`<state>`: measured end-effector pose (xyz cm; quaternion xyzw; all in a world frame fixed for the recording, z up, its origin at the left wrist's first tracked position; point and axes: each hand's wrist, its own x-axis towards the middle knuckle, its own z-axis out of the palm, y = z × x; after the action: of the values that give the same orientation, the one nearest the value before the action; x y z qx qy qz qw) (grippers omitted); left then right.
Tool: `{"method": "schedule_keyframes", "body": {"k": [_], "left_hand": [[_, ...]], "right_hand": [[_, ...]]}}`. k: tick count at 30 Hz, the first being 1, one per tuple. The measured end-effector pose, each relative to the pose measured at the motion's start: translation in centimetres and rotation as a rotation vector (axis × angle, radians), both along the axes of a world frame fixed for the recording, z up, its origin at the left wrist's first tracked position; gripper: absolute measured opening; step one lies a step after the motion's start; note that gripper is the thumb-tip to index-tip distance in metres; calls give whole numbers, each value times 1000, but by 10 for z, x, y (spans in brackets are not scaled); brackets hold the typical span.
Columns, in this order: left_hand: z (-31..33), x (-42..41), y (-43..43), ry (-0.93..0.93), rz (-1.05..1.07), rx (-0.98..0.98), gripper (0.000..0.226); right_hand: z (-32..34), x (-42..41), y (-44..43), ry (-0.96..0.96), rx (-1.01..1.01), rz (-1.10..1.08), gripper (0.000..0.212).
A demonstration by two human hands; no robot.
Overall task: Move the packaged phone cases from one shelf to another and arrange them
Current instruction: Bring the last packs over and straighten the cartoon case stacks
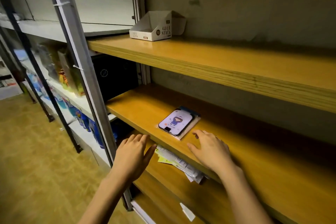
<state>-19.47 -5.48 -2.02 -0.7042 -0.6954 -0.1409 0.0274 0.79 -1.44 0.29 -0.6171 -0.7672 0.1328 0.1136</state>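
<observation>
A packaged phone case (pixel 176 122) with a cartoon figure on its white face lies flat in a clear sleeve on the middle wooden shelf (pixel 138 107). My right hand (pixel 209 149) hovers over that shelf just right of and in front of the case, fingers spread, holding nothing. My left hand (pixel 135 152) is open at the shelf's front edge, left of the case, also empty. On the shelf below, a pile of several more packets (pixel 180 163) lies partly hidden under the middle board.
An open white glue stick display box (pixel 156 27) stands on the top wooden shelf (pixel 209 60). A grey metal upright (pixel 80 56) divides this rack from a left rack holding colourful goods. A white tag (pixel 187 212) lies on the lowest shelf. Yellowish floor at the left.
</observation>
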Motion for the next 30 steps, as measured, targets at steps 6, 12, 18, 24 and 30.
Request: {"method": "schedule_keyframes", "body": {"k": [6, 12, 18, 24, 30], "left_hand": [[-1, -38, 78, 2, -200, 32, 97], [3, -71, 134, 2, -350, -23, 53], [-1, -92, 162, -31, -492, -35, 44], [-7, -101, 179, -68, -556, -32, 43], [-8, -95, 181, -105, -530, -63, 42]], "right_hand": [[-15, -46, 44, 47, -81, -285, 87], [-14, -104, 81, 82, -150, -608, 114], [-28, -134, 104, -108, -181, -781, 130], [-30, -116, 113, 66, -236, -906, 125], [-33, -90, 98, 407, -105, -990, 62]]}}
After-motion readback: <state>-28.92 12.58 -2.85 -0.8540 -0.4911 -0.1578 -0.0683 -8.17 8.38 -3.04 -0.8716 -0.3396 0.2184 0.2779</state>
